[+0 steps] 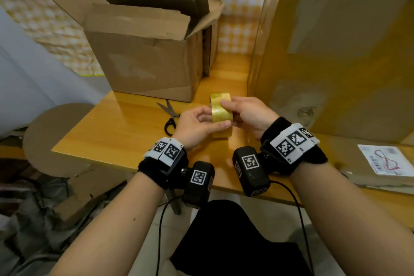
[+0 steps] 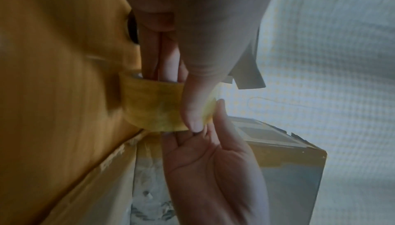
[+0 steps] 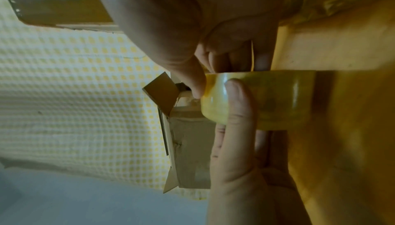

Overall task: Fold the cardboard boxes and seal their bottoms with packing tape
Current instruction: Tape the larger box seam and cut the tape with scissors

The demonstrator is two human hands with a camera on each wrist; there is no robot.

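Observation:
A roll of yellowish clear packing tape [image 1: 220, 107] is held just above the wooden table [image 1: 125, 127], between both hands. My left hand [image 1: 212, 120] grips it from the left; in the left wrist view its fingers [image 2: 162, 59] reach into the core of the tape roll [image 2: 153, 107] and the thumb lies across the outside. My right hand [image 1: 233, 107] pinches the roll from the right, thumb [image 3: 192, 80] on the rim of the tape roll [image 3: 278, 100]. An open cardboard box [image 1: 145, 58] stands behind, flaps up.
Black-handled scissors [image 1: 170, 114] lie on the table left of my hands. A tall cardboard box [image 1: 336, 51] stands at the right. A flattened carton with a white label [image 1: 383, 159] lies at the front right. Cardboard scraps [image 1: 56, 136] lie on the floor at the left.

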